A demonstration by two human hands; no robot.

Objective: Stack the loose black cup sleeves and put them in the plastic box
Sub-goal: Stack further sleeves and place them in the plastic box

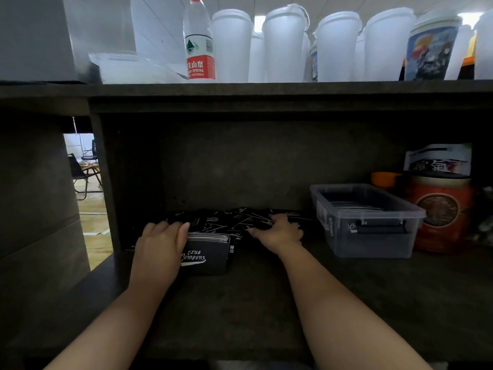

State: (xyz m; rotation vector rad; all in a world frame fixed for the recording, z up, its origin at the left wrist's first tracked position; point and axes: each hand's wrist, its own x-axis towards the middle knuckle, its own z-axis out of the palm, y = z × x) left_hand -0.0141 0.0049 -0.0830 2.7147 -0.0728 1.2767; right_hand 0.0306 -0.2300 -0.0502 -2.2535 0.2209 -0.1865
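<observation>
Currently both of my hands are inside the lower shelf (240, 303), centre of the frame. Left hand (160, 244) is curled over the left end of a stack (206, 256) of black sleeves standing on edge, thumb and fingers wrapped round it; the front sleeve reads "CLUB Camping" in white. Right hand (277, 231) lies on the loose sleeves (234, 218) scattered flat behind and right of the stack, fingers bent down onto them; whether they actually pinch one I cannot tell, the fingertips are dark and partly hidden.

The box (368, 220), clear plastic with a dark latch on its near end, sits right of centre on the same shelf, apart from the right hand. Some dark flat items already lie in it; too dim to identify for certain.

Right of the box: a red tin (440, 212), touching or just beside it, with a printed packet (437, 158) behind and an orange object (385, 178) at the back.

Upper shelf, top of frame: a water bottle (200, 44) with red label, and a row of white cups (282, 46) to its right.
</observation>
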